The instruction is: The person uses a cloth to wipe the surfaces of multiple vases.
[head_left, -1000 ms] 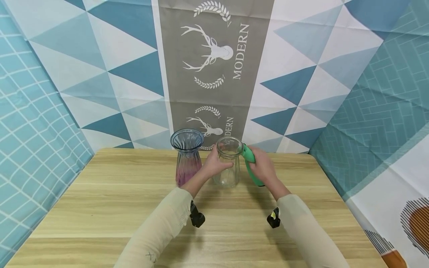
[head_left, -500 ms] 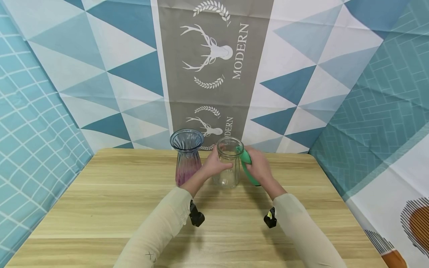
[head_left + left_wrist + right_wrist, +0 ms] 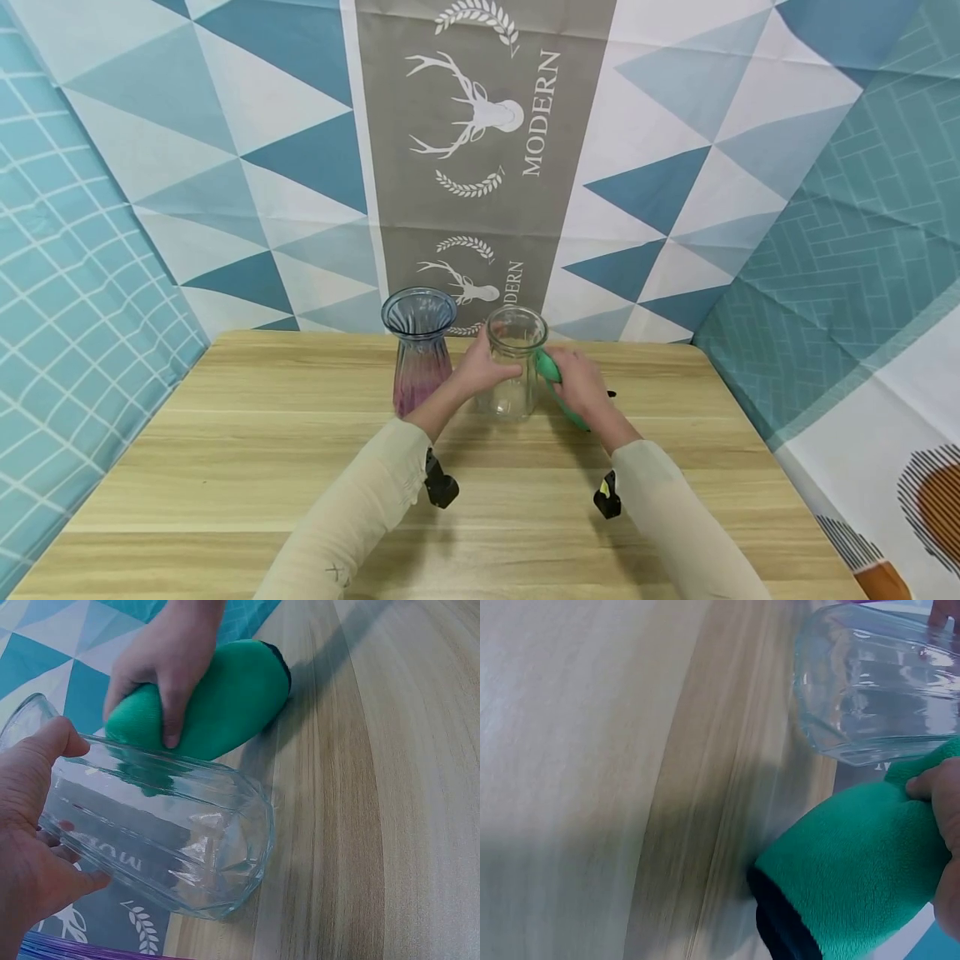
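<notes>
A clear glass vase (image 3: pixel 513 392) stands upright towards the back of the wooden table. My left hand (image 3: pixel 480 367) grips it from the left, thumb across the front below the rim. In my right hand (image 3: pixel 581 383) is a folded green cloth (image 3: pixel 855 862) with a dark edge, pinched between thumb and fingers. The cloth (image 3: pixel 232 705) lies against the right side of the glass in the left wrist view, its lower end hanging near the tabletop. Just left of my left hand stands a second glass vase (image 3: pixel 420 367), blue at the flared top and pink below.
The wooden table (image 3: pixel 225 467) ends at a patterned fabric backdrop (image 3: pixel 300 167) behind the vases. Blue tiled fabric (image 3: pixel 67 250) hangs at the left, and teal fabric (image 3: pixel 847 275) at the right. A black wrist camera (image 3: pixel 441 487) sits under the left sleeve.
My right hand moves the green cloth against the glass, shifting left and then slightly down along its right side. The left hand and both vases hold their places.
</notes>
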The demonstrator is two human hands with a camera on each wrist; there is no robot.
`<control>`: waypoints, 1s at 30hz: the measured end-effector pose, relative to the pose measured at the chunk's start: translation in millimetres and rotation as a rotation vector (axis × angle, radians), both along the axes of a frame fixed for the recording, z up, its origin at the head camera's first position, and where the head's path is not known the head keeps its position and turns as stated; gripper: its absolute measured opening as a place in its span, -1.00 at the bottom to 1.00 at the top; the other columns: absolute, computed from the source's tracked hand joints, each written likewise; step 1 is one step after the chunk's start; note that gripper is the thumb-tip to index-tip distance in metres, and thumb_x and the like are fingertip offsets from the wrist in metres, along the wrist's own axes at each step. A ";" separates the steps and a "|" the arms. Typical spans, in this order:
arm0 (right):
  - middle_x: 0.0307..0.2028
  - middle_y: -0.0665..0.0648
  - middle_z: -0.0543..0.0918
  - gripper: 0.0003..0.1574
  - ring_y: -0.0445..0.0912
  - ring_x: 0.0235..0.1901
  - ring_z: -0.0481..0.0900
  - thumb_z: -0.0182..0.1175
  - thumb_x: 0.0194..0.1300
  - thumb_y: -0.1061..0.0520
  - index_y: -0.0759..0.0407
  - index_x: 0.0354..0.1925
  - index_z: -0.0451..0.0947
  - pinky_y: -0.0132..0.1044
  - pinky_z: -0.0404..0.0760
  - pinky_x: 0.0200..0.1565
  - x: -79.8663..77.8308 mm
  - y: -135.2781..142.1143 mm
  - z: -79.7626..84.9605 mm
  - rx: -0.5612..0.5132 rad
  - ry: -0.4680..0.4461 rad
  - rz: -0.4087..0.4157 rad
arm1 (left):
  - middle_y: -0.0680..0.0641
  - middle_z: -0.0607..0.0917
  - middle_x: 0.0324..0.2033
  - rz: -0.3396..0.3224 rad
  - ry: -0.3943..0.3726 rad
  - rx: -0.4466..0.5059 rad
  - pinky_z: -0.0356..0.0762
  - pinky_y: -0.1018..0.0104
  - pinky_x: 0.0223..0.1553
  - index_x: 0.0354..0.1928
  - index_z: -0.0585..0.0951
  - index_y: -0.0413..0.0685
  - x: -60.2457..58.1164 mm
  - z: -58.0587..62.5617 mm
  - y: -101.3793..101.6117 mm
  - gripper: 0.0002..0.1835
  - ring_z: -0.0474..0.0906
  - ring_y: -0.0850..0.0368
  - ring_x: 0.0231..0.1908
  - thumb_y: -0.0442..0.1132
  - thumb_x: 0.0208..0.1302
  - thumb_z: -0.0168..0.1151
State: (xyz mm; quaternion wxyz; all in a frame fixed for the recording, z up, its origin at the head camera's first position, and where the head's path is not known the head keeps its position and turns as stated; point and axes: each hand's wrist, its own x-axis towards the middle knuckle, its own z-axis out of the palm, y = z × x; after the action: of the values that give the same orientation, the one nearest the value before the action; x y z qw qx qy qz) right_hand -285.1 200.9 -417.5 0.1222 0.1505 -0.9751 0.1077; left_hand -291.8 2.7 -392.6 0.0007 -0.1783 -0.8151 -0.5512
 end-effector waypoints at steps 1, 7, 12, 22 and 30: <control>0.06 0.19 0.58 -0.33 0.15 -0.04 0.54 0.29 0.13 0.22 0.08 0.23 0.38 0.09 0.56 -0.09 0.5 0.7 -1.6 0.014 0.002 0.005 | -0.30 0.38 0.25 -0.002 0.000 0.003 0.21 0.02 0.35 0.30 0.17 -0.18 0.1 0.0 0.1 -0.12 0.29 -0.17 0.29 -0.33 -0.12 0.37; 0.07 0.17 0.58 -0.36 0.16 -0.04 0.55 0.28 0.12 0.23 0.12 0.20 0.40 0.07 0.55 -0.04 2.1 4.1 -12.2 0.077 -0.001 0.039 | -0.31 0.37 0.26 0.002 -0.003 0.003 0.20 0.00 0.35 0.31 0.16 -0.17 0.0 -0.5 0.1 -0.10 0.28 -0.18 0.29 -0.34 -0.12 0.39; 0.10 0.18 0.56 -0.36 0.18 0.01 0.53 0.28 0.13 0.22 0.11 0.20 0.40 0.10 0.54 -0.03 6.1 7.1 -21.2 0.133 -0.060 0.061 | -0.30 0.36 0.27 0.009 -0.014 -0.002 0.20 -0.01 0.34 0.32 0.16 -0.15 -0.4 -1.3 0.2 -0.09 0.28 -0.18 0.29 -0.33 -0.12 0.40; 0.08 0.20 0.58 -0.38 0.18 0.03 0.52 0.20 0.10 0.32 0.13 0.18 0.43 0.11 0.52 0.01 8.2 14.9 -21.4 0.026 -0.088 0.072 | -0.27 0.34 0.28 0.006 -0.005 0.009 0.19 -0.03 0.35 0.32 0.14 -0.16 2.3 -0.1 0.7 -0.08 0.26 -0.17 0.30 -0.27 -0.08 0.43; 0.04 0.21 0.60 -0.41 0.14 -0.02 0.57 0.16 0.19 0.24 0.10 0.22 0.40 0.13 0.57 -0.10 6.6 19.1 -12.8 -0.119 -0.038 0.011 | -0.23 0.42 0.19 0.062 0.062 0.060 0.27 -0.01 0.30 0.31 0.18 -0.15 1.9 -3.1 6.2 -0.01 0.35 -0.12 0.22 -0.23 -0.19 0.53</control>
State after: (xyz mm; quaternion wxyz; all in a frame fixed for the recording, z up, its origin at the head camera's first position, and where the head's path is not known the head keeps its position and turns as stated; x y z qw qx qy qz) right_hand -278.6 220.0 -430.3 0.1118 0.1463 -0.9682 0.1692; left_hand -289.9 8.8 -395.7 0.0482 -0.1699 -0.8028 -0.5695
